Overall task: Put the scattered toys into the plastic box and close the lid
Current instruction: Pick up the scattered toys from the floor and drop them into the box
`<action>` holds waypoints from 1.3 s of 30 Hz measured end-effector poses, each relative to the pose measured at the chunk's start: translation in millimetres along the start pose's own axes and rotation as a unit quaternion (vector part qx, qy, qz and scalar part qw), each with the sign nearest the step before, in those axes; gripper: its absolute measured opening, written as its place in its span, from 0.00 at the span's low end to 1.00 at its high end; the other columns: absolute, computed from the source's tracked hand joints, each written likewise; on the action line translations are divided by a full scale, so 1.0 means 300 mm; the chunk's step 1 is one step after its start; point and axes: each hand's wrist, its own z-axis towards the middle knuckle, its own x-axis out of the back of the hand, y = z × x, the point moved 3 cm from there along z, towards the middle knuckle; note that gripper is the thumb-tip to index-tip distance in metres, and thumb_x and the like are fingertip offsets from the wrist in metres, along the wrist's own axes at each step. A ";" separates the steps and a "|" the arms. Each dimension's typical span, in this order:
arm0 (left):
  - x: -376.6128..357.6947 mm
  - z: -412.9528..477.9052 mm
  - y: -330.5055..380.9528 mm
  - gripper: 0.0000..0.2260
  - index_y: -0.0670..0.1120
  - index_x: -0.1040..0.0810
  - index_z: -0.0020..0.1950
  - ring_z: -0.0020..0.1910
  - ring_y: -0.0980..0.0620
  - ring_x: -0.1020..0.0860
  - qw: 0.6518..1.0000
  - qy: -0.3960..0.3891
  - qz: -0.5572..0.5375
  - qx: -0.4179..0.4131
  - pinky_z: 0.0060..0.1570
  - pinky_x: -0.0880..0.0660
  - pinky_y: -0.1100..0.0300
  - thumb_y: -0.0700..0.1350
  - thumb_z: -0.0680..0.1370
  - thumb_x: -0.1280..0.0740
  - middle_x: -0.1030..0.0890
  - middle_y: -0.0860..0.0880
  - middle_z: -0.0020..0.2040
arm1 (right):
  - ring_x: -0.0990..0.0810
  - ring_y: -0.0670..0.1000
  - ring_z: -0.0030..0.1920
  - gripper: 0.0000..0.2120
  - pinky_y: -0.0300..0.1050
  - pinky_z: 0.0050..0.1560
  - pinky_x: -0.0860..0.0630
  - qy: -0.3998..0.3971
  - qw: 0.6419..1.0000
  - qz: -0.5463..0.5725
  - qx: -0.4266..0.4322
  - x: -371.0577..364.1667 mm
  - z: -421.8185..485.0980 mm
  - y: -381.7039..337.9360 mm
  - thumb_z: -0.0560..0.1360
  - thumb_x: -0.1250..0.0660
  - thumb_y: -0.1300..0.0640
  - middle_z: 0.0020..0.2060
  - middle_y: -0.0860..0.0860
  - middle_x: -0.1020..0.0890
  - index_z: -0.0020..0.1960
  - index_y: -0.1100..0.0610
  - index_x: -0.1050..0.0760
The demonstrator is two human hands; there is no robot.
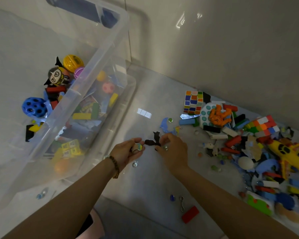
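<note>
- The left hand (128,151) lies palm up with its fingers curled round a small round patterned toy (137,147).
- The right hand (173,150), just beside it, pinches a flat black bat-shaped piece (152,141) at its fingertips; a clear glass marble (165,148) sits against those fingers.
- The clear plastic storage box (79,90) stands open on the left, with balls, blocks and a blue holed ball (34,106) inside.
- Most of the scattered toys are heaped on the right: a multicoloured puzzle cube (193,102), an orange plastic figure (219,116) and a yellow toy plane (286,152).
- A red rectangular block (190,214) and a small metal clasp (182,203) lie near the right forearm.
</note>
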 end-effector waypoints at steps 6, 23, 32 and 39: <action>-0.018 -0.017 0.016 0.16 0.41 0.23 0.53 0.51 0.46 0.20 0.999 -0.026 -0.039 0.002 0.51 0.21 0.56 0.50 0.82 0.46 0.21 0.40 0.57 | 0.24 0.37 0.34 0.07 0.27 0.36 0.30 -0.030 0.981 0.193 -0.015 0.032 0.010 -0.036 0.70 0.27 0.60 0.38 0.48 0.21 0.44 0.56 0.25; -0.014 0.006 0.010 0.16 0.35 0.30 0.67 0.41 0.51 0.17 0.998 -0.046 -0.022 -0.030 0.43 0.20 0.62 0.40 0.81 0.43 0.23 0.37 0.61 | 0.25 0.50 0.47 0.09 0.42 0.46 0.27 0.050 0.997 0.036 -0.055 0.065 0.132 0.100 0.69 0.26 0.57 0.50 0.53 0.26 0.47 0.57 0.21; -0.040 -0.002 0.008 0.14 0.39 0.28 0.65 0.36 0.51 0.16 0.998 -0.050 -0.041 -0.005 0.42 0.20 0.60 0.40 0.81 0.44 0.22 0.39 0.56 | 0.27 0.50 0.54 0.06 0.36 0.49 0.35 0.034 0.999 -0.040 -0.006 0.039 0.124 0.095 0.72 0.29 0.56 0.51 0.51 0.27 0.47 0.57 0.21; -0.059 -0.018 0.014 0.13 0.40 0.29 0.65 0.43 0.47 0.19 0.998 -0.046 -0.043 0.004 0.38 0.20 0.61 0.40 0.81 0.44 0.23 0.38 0.56 | 0.27 0.48 0.51 0.07 0.34 0.47 0.36 0.043 0.999 -0.029 0.014 0.045 0.117 0.110 0.72 0.29 0.57 0.48 0.51 0.29 0.47 0.59 0.22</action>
